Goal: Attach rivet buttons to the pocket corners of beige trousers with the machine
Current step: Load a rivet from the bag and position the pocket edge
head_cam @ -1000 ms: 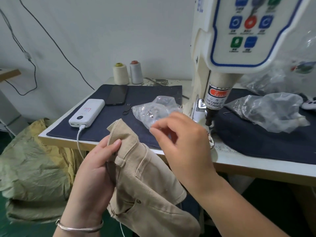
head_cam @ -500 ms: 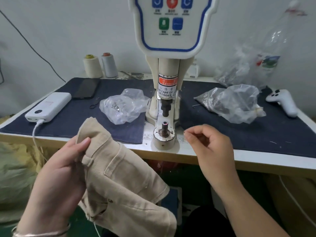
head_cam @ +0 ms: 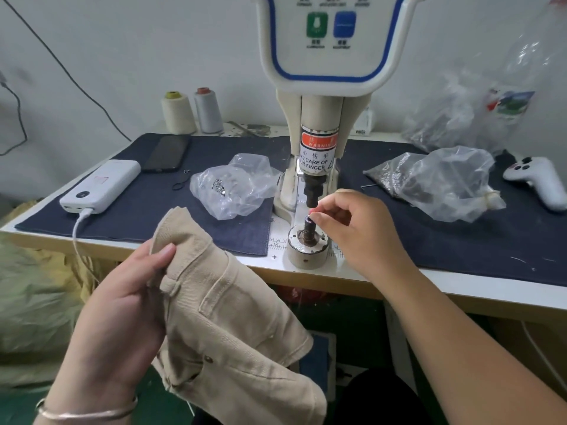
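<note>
Beige trousers (head_cam: 233, 326) hang below the surface (head_cam: 460, 289) edge, gripped by the left hand (head_cam: 122, 314), thumb pressed on the waistband. The right hand (head_cam: 359, 228) has its fingers (head_cam: 319, 214) curled at the lower post (head_cam: 307, 228) of the machine (head_cam: 319, 142), seemingly pinching something too small to identify. A clear bag (head_cam: 236, 185) lies just left.

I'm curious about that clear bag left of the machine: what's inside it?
Inside the clear bag a small cluster of shiny metal pieces shows through the plastic. Their exact kind is too small to tell, and crumpled folds may cover more.
</note>
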`<action>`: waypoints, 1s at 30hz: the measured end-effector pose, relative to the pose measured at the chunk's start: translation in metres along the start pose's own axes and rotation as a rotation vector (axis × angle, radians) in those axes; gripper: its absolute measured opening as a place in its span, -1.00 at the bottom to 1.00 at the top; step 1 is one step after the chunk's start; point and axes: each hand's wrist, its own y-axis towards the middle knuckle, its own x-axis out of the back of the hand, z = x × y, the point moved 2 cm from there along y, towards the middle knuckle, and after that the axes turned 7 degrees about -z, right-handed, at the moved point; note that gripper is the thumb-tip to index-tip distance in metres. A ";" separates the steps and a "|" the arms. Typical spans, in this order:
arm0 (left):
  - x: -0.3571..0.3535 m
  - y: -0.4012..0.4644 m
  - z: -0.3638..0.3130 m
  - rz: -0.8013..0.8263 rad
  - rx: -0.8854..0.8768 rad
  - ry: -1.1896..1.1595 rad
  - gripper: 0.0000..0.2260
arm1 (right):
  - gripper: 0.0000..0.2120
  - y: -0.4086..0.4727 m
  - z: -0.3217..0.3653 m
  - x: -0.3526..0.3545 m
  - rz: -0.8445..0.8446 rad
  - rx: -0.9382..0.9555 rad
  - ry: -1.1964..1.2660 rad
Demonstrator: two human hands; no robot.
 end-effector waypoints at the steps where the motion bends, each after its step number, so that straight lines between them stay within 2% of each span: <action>1: -0.001 0.001 0.000 -0.004 0.012 -0.019 -0.74 | -0.91 0.001 0.000 0.000 0.011 0.009 -0.023; 9: -0.001 0.001 0.002 -0.013 0.030 -0.036 -0.74 | -0.94 0.006 0.002 0.003 0.064 0.058 -0.128; 30: -0.009 -0.004 0.000 -0.029 0.050 -0.039 -0.75 | -0.83 0.011 0.006 0.005 0.090 0.034 -0.128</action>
